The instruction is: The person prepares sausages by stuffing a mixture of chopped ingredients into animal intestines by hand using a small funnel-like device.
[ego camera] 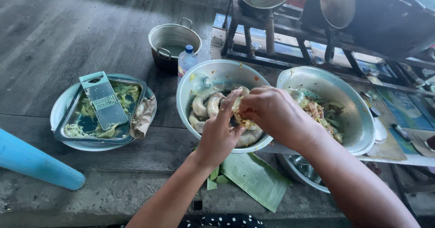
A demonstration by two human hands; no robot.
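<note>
Over the round, dented aluminium basin (192, 85) at the middle of the dark wooden plank floor (59, 33), both hands meet. The left hand (220, 135) comes up from below with its fingers extended, pressing against a small pale-yellow piece of peeled fruit (240, 115), while the right hand (274, 115) curls over it from the other side, its grip clenched around the piece so that thumb and fingers pinch it. Held above the basin this way, any scraps or drips would likely fall back in, where several pale, curved peeled bananas (206, 106) lie in dark water.

Just right of it, touching rims, stands a second, wider aluminium bowl (358, 119) with a heap of mixed shredded vegetables against its inner side. Below the hands, strips of green banana leaf (256, 178) lie flat on the floor, and another shiny metal bowl (301, 169) peeks out beneath the right forearm.

To the left, well apart, a pale blue round plate (61, 108) carries a rectangular steel tray (72, 119) of yellowish shreds, with a flat metal grater (104, 100) resting across it. Behind the basin stand a clear plastic bottle with a blue cap (186, 60) and a small two-handled steel pot (171, 40). A black iron stove frame (272, 47) holding pots runs along the top right, beside a low counter (394, 144). The room looks like a rough, daylit floor-level kitchen.
</note>
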